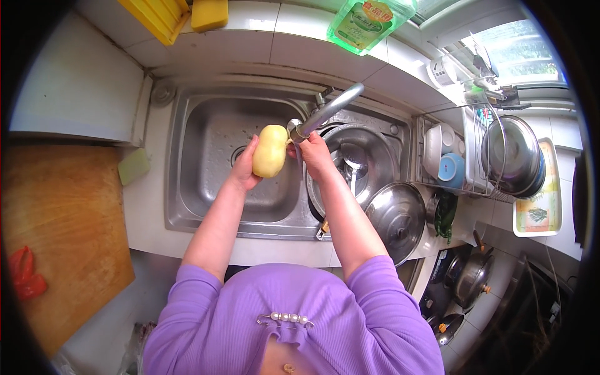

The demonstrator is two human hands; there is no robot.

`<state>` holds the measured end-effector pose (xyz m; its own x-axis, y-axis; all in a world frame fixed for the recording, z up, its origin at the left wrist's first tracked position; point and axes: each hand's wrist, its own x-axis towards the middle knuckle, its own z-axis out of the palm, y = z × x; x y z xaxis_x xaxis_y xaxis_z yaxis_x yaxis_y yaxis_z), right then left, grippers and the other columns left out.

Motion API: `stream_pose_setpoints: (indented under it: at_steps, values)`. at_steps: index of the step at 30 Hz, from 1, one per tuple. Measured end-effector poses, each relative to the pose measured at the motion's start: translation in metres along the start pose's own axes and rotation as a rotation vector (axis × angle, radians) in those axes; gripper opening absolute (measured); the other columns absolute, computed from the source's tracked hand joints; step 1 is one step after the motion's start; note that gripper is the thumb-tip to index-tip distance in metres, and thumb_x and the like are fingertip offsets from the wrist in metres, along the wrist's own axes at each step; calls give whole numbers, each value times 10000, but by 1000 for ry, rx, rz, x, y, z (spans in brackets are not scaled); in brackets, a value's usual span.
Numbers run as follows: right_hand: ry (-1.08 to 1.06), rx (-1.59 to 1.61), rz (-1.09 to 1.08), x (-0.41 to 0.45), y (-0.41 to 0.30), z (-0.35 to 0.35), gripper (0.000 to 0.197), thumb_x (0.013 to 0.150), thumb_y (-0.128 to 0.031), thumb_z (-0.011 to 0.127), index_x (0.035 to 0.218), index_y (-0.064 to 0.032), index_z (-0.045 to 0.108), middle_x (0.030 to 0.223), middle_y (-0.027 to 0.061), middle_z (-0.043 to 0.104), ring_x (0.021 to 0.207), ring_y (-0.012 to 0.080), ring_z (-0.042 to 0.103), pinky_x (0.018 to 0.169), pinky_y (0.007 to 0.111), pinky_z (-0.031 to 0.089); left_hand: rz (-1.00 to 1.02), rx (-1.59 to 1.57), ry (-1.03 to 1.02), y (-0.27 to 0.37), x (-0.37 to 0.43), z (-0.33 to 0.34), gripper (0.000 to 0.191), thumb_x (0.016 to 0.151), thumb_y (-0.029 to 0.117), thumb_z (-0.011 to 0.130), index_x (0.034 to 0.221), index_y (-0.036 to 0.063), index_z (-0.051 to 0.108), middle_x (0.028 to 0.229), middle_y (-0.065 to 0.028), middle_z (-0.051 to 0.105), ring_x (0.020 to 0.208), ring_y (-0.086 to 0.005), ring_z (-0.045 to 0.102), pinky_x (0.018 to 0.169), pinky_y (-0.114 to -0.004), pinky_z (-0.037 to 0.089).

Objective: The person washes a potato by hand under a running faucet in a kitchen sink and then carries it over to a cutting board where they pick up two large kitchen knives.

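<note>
My left hand (243, 167) grips a large peeled potato (270, 151), pale yellow and slightly waisted, above the left basin of the stainless steel sink (201, 154). My right hand (313, 152) is just right of the potato, partly behind the spout of the metal faucet (330, 112). Its fingers are bent, and a thin greyish strip shows below them; whether this is water or a blade I cannot tell. To the right of that hand, a round metal basin (382, 145) sits in the other sink bowl with a spoon-like utensil (352, 171) inside.
A metal pot lid (396, 220) leans at the sink's right front. Beyond it stands a wire dish rack (422, 159) with bowls. At left lies a wooden board (70, 225) with a red plastic-looking item (26, 276). A green detergent bottle (363, 28) stands on the back ledge.
</note>
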<state>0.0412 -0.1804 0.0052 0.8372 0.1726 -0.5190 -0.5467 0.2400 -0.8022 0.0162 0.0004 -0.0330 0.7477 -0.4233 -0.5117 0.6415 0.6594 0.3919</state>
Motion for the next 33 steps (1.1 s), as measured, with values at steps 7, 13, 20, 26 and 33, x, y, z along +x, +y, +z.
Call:
stream_pose_setpoints:
  at_steps: [7, 13, 20, 26, 33]
  values:
    - [-101, -475, -499, 0, 15, 19, 232, 880, -239, 628, 1007, -44, 637, 988, 2, 619, 921, 89, 553, 816, 258, 437, -14, 94, 28, -4, -1, 3, 502, 918, 487, 462, 1207, 80, 518, 1126, -74, 602, 1004, -174, 597, 875, -324, 477]
    - [-135, -207, -161, -18, -8, 15, 268, 875, -280, 610, 1069, -95, 599, 977, -22, 612, 913, 96, 566, 807, 273, 444, -55, -84, -82, -8, -2, 1, 497, 894, 529, 469, 1173, 121, 523, 1016, -70, 618, 897, -231, 629, 744, -418, 544]
    - [-147, -212, -115, -12, -9, 5, 253, 875, -255, 616, 1057, -81, 600, 946, -15, 610, 876, 105, 568, 795, 264, 447, -101, -101, -91, -3, -14, 19, 547, 901, 574, 388, 1182, 123, 516, 927, -95, 630, 700, -299, 659, 520, -377, 559]
    - [-111, -189, -54, -9, -14, 6, 277, 870, -275, 627, 1041, -58, 611, 1020, 8, 572, 890, 105, 548, 795, 265, 445, -144, -58, -152, -2, -12, 7, 539, 904, 575, 374, 1154, 121, 523, 909, -77, 626, 686, -282, 650, 508, -368, 555]
    - [19, -186, -43, -2, -6, 3, 237, 911, -284, 562, 1038, -84, 559, 872, -10, 587, 794, 85, 569, 688, 231, 452, -180, -20, -182, 1, -10, 7, 535, 904, 563, 398, 1180, 123, 522, 936, -91, 636, 723, -290, 659, 524, -369, 555]
